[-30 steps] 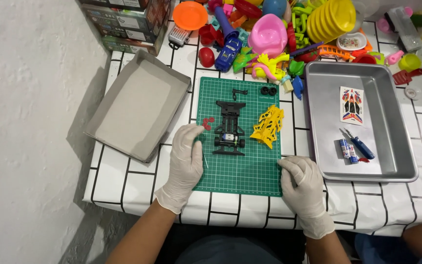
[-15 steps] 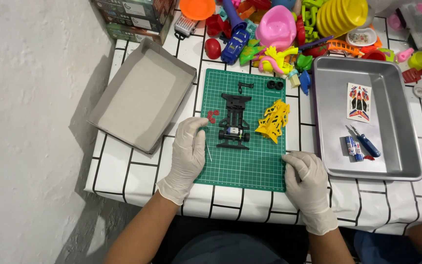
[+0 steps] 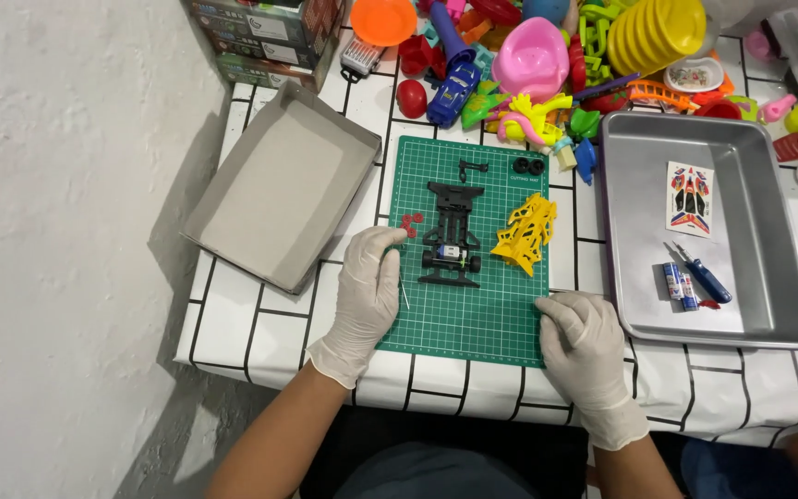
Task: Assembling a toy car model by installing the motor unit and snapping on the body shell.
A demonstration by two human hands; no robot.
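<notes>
Both hands wear pale, thin gloves that end just past the wrists; the forearms below are bare. The left hand (image 3: 367, 291) lies palm down, fingers loosely curled and pointing up and slightly right, the thumb tucked toward the index finger. Its forearm runs in from the lower left at a slant. The right hand (image 3: 584, 342) also rests palm down and flat, fingers together and angled up to the left, knuckles slightly raised. Its forearm comes up from the lower right. The two hands sit well apart, neither gripping anything.
</notes>
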